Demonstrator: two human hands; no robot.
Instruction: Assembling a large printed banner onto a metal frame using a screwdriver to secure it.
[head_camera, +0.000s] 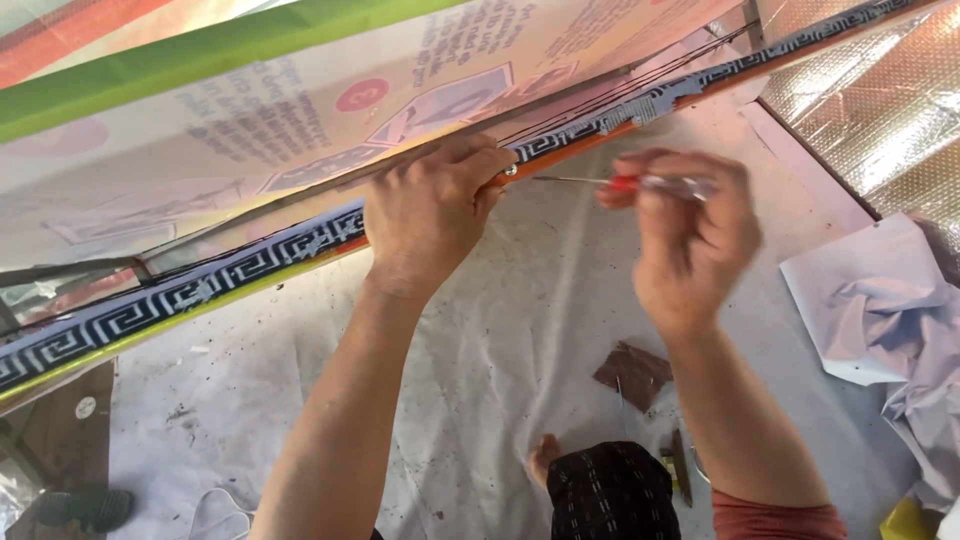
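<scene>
Left hand (430, 215) was raised, arm extended upward, fingers curled tight over the patterned frame edge (250, 262) running diagonally overhead. Right hand (690, 245), blurred, was lifted beside it, fist closed around a red-handled screwdriver (610, 182) whose tip pointed at a screw (511, 171) on the frame.

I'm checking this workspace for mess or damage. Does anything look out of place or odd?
Yes. Crumpled white paper lies heaped at the right, and a torn brown scrap sits loose on the stained white floor sheet. The patterned frame edge shows no damage.
</scene>
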